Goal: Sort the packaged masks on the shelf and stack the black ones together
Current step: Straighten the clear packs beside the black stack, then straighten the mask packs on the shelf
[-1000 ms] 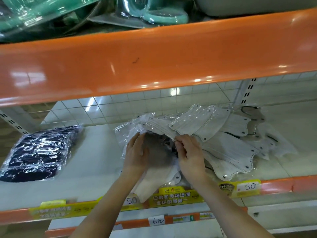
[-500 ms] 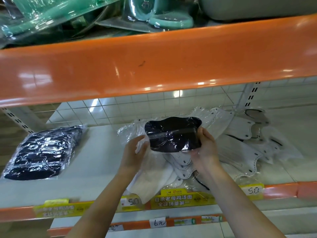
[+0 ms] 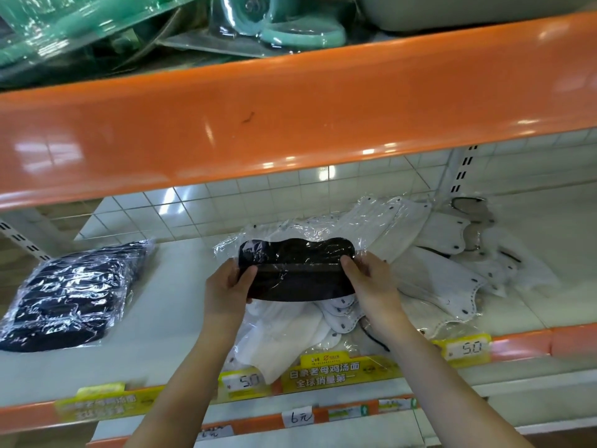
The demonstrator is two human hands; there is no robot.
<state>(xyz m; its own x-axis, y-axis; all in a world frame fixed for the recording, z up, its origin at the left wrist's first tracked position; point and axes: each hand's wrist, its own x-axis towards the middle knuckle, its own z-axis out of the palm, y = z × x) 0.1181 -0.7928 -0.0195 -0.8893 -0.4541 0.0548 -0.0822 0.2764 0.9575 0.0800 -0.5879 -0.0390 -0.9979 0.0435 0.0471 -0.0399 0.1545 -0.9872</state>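
A black mask in a clear wrapper point(image 3: 295, 273) is held flat above the heap of white packaged masks point(image 3: 433, 279). My left hand point(image 3: 227, 286) grips its left end with the thumb on top. At the other end my right hand point(image 3: 371, 281) pinches it the same way. A stack of black packaged masks point(image 3: 69, 292) lies on the white shelf point(image 3: 181, 305) at the left, well apart from the held one. More white masks spill toward the shelf's front edge under my hands.
The orange front of the upper shelf point(image 3: 290, 130) hangs low over the working space. Green packaged goods point(image 3: 281, 30) lie on top of it. Yellow price tags point(image 3: 323, 371) line the shelf's front rail. A tiled back wall point(image 3: 226, 202) closes the shelf behind.
My hands dug into the white heap, then my right hand pulled out the black mask and lifted it. Both hands now hold it by its ends, shifted slightly left and lower.
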